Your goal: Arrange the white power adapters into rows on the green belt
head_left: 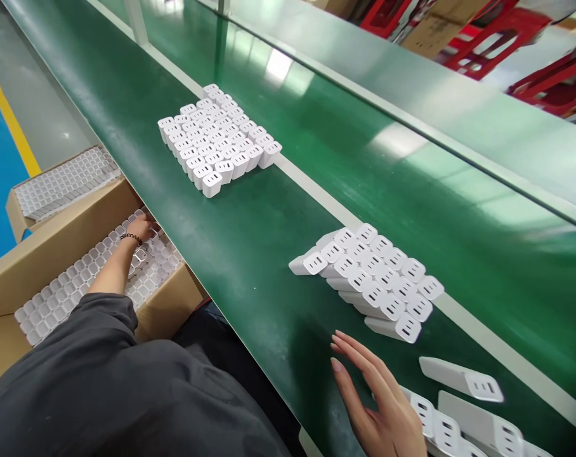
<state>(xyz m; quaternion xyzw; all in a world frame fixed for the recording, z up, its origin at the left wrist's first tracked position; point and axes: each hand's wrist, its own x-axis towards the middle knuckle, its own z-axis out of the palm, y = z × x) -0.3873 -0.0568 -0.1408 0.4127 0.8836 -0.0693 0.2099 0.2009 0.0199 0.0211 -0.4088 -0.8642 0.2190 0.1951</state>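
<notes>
My left hand (140, 227) reaches down into a cardboard box (54, 244) beside the belt. Its fingers are curled into a clear tray (78, 279) of white chargers, and what they grip is too small to make out. A dark bead bracelet sits on that wrist. My right hand (376, 397) lies open on the green conveyor belt (250, 241), fingers stretched out and together. Loose white chargers (459, 377) lie just right of it. A slanted block of white chargers (373, 279) stands a little beyond its fingertips.
A second, larger block of chargers (216, 136) stands farther up the belt. Another box of filled trays (64, 181) sits behind the first. A white strip (316, 190) runs along the belt. Red stools (497, 38) and cartons stand beyond the far rail.
</notes>
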